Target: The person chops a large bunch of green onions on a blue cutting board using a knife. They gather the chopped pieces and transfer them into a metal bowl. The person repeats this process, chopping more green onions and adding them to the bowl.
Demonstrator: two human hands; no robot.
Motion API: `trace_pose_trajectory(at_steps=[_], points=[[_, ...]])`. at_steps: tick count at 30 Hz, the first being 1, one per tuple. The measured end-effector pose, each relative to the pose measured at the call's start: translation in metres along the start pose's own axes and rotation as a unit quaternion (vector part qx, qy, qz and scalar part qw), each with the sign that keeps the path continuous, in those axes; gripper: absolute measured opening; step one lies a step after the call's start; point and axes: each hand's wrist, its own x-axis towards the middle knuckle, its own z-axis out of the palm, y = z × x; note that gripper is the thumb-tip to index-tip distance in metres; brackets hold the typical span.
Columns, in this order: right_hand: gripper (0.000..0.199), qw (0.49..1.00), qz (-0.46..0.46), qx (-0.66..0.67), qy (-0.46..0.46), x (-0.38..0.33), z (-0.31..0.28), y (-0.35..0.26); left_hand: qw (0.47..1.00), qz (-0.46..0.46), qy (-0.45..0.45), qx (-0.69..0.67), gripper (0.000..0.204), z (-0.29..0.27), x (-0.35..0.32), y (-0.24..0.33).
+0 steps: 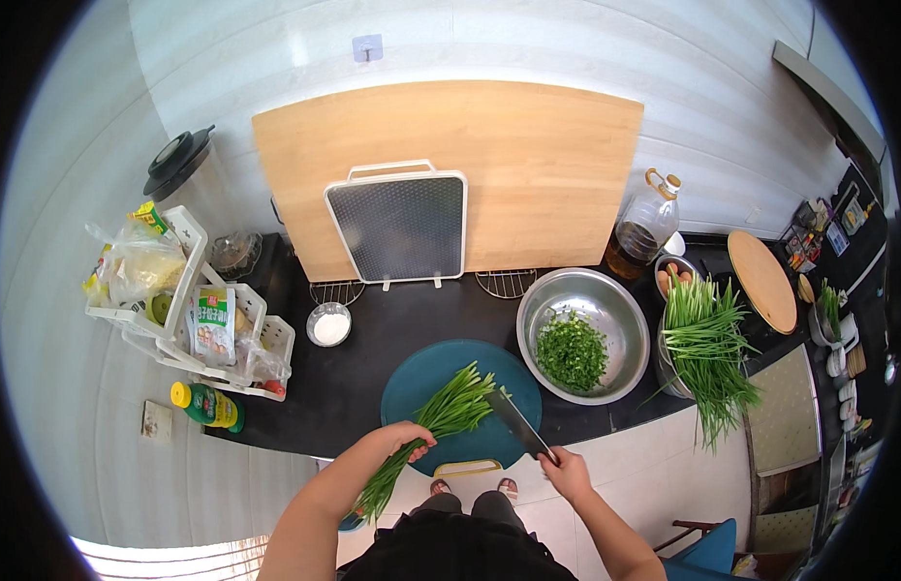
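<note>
Dark clothing (460, 552) filled the bottom of the view, with the person's two bare forearms reaching up on either side. Fingers of the left hand (410, 441) were curled around a bunch of long green stems (455, 402), which lay slantwise over a round teal cutting board (419, 368). Its lower ends hung past the board's near edge, toward the person; its upper ends pointed away to the right. Fingers of the right hand (567, 472) were closed around the handle of a knife (518, 426), whose blade slanted up and left to the bunch's upper right end; whether it touched the stems could not be told.

Just right of the board, on a black counter (358, 387), stood a wide steel bowl (620, 324) holding a heap of finely chopped greens (572, 353). Farther right, more long green stems (707, 339) spilled over the rim of a container. Left of the board, toward the back, sat a small clear bowl of white powder (329, 327).
</note>
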Motion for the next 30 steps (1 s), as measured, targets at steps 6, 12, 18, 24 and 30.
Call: trace_pose_trajectory(at_steps=[6, 12, 18, 24, 30], points=[[0.022, 0.996, -0.085, 0.031, -0.02, 0.02, 0.034, -0.068, 0.998, 0.003, -0.034, -0.053, 0.015, 0.012, 0.024, -0.002], [0.023, 0.985, -0.127, -0.101, -0.058, 0.045, 0.061, -0.071, 0.997, -0.007, -0.002, -0.079, 0.018, 0.003, 0.049, -0.012], [0.024, 0.979, -0.152, -0.126, -0.057, 0.055, 0.072, -0.081, 0.997, 0.004, 0.042, -0.069, 0.023, 0.008, 0.048, -0.012], [0.023, 0.976, -0.113, -0.159, -0.096, 0.067, 0.077, -0.098, 0.997, -0.014, 0.017, -0.078, 0.023, -0.005, 0.064, -0.01], [0.022, 0.96, -0.087, -0.211, -0.159, 0.097, 0.107, -0.083, 0.997, 0.023, 0.068, -0.032, 0.021, -0.014, 0.065, -0.008]])
